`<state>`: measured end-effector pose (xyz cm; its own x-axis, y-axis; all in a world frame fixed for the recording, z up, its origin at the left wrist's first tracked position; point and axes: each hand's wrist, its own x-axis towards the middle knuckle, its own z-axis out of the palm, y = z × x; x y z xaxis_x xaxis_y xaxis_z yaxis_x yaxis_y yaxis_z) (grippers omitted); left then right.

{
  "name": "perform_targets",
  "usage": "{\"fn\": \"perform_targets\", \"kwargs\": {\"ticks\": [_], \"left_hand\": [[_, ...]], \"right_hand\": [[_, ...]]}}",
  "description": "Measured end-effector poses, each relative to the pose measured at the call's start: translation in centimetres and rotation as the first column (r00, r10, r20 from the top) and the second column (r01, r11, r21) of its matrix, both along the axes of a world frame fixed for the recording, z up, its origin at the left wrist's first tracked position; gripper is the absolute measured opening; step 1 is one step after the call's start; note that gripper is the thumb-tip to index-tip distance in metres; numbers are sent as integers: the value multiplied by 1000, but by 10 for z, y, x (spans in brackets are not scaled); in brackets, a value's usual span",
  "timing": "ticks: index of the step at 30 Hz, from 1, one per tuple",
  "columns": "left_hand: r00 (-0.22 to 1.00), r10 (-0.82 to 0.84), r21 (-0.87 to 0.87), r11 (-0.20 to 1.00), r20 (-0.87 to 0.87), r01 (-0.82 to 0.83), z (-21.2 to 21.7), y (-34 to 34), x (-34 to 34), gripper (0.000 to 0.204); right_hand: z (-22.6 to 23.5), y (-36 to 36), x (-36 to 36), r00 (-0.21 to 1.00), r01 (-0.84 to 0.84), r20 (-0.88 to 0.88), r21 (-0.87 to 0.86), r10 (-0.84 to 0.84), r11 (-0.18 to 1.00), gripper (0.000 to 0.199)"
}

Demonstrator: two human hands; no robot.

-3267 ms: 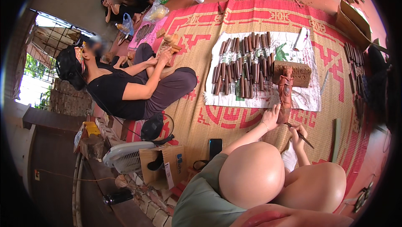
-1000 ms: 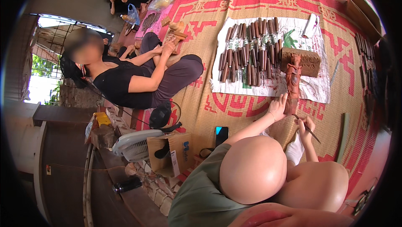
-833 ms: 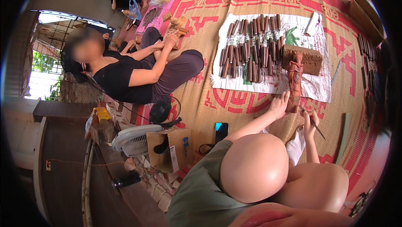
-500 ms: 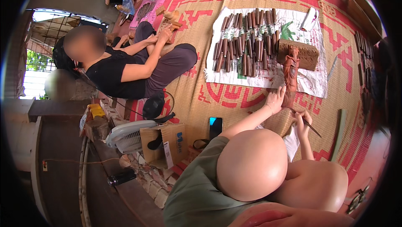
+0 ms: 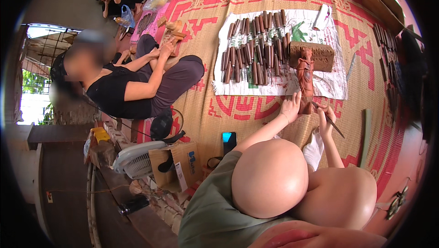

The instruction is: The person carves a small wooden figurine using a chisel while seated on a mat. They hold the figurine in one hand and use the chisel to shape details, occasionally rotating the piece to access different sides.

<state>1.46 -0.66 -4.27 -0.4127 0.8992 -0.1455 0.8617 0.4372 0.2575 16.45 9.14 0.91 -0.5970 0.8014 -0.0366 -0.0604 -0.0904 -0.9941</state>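
So the carved reddish-brown figure (image 5: 305, 79) is right out in front of the person, near the lower edge of the white sack sheet (image 5: 330, 93), base end pointing back toward the knees and top end overlapping the brown block (image 5: 315, 57) behind it — can't tell from this angle whether it's actually leaning on that block. Left hand (image 5: 289, 107) is down by the base on the left side, fingers stretched out along the wood rather than balled up; how far they wrap around it, I can't tell. Right hand (image 5: 324, 113) is on the other side with its fingers closed around a slim dark tool (image 5: 336, 128), one end angled in at the base and the other sticking out down to the right. Whether the tip's really biting the wood is too small to make out. Up on the sheet, left of the block, there's a whole crowd of wooden-handled tools (image 5: 256, 53) in rough rows, and it's all laid out on a red and tan woven mat (image 5: 251, 127). More tools (image 5: 385, 60) line the mat's right side, plus a long greenish strip (image 5: 366, 138) right of the right hand. Off to the left — a co-worker (image 5: 120, 90) in black sits cross-legged, both hands on a pale wooden piece (image 5: 173, 26).
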Motion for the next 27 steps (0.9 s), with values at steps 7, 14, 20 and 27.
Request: {"fn": "perform_targets", "kwargs": {"ticks": [7, 14, 20, 27], "left_hand": [[998, 18, -25, 1000, 64, -16, 15, -4, 2, 111], [999, 16, 57, 998, -52, -13, -6, -5, 3, 107], [1000, -5, 82, 997, -17, 6, 7, -8, 2, 107], [1000, 15, 21, 1000, -17, -14, 9, -5, -2, 111]], "right_hand": [[-14, -34, 25, 998, -51, -57, -224, 39, 973, 17], [-6, -5, 1, 1000, -4, -8, -64, 4, 998, 15], [5, -9, 8, 990, -142, 7, -118, 143, 983, 16], [-7, -10, 11, 999, -32, -19, -81, 30, 996, 16]]}}
